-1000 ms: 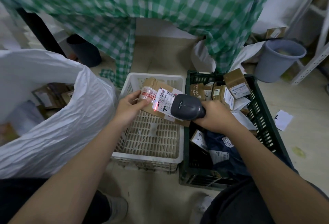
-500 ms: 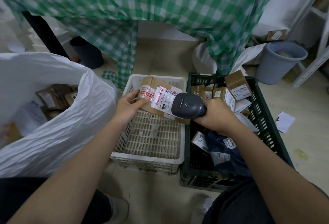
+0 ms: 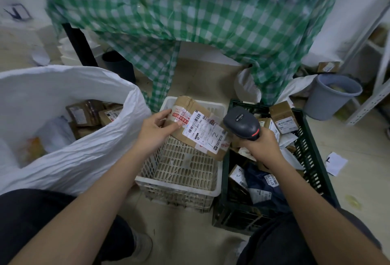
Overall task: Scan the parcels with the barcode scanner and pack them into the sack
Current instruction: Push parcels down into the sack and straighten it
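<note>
The left hand reaches in from seven o'clock, forearm slanting up toward the middle. Its thumb lies across the taped top of a brown cardboard parcel and its fingers curl round the parcel's near left edge, holding it tilted above the white basket, label up. The white shipping label carries a barcode and a handwritten "1-2".

The right hand comes in from five o'clock, fingers wrapped tight round the handle of the grey barcode scanner. The scanner's head stands just beside the parcel's right edge, at its three o'clock, tipped up rather than aimed at the label.

At nine o'clock the big white sack gapes open; several brown boxes and a pale plastic-wrapped packet lie down inside it. The white basket sits at the centre, its slotted floor showing beneath the held parcel. Touching it at three o'clock is a dark green crate, heaped with small labelled cartons, a dark blue mailer bag and loose white envelopes.

Farther off at two o'clock stands a grey bucket. A green-checked tablecloth hangs over a table at twelve o'clock. A scrap of white paper lies on the floor to the crate's right.
</note>
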`<state>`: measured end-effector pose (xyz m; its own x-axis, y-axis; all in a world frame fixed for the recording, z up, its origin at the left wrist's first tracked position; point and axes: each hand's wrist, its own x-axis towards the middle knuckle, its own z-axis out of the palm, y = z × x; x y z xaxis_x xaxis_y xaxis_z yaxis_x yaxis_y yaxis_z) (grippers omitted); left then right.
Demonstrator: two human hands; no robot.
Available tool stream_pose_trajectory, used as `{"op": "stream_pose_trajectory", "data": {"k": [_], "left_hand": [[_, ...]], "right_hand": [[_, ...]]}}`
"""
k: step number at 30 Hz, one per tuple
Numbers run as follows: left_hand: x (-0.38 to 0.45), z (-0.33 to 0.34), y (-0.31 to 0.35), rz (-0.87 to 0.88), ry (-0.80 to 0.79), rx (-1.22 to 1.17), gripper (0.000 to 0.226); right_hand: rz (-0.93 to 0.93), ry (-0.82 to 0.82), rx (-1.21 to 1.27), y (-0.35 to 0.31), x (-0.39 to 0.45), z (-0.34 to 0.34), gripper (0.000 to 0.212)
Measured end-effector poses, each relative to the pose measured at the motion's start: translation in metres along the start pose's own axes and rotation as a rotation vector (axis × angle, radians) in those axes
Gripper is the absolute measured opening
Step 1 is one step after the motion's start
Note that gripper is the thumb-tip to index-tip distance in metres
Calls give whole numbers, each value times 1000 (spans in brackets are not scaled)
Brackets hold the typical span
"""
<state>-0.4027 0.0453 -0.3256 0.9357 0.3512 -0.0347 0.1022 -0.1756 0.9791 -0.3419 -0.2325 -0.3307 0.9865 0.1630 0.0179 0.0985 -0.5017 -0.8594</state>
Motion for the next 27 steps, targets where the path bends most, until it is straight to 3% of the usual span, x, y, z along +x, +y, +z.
{"op": "stream_pose_trajectory", "data": {"k": [3,7,13,22,27], "left_hand": [[-28,-23,17,70,41,4,59],[-71,-68,35,147,143,-28,53],[-128,-153,52,232,328,-79,52],[-164,-260,44,206,695,-61,57],[-149,-289,19,169,744,-63,62]], "right_hand": [[-7,40,110,-14,-14,6,18],[-85,-23,108,-47,-26,26,24],[-148,3,236,-130,-25,76,29],[-248,41,75,-215,-12,158,42],[-253,-30,-46,-230,9,193,39]]}}
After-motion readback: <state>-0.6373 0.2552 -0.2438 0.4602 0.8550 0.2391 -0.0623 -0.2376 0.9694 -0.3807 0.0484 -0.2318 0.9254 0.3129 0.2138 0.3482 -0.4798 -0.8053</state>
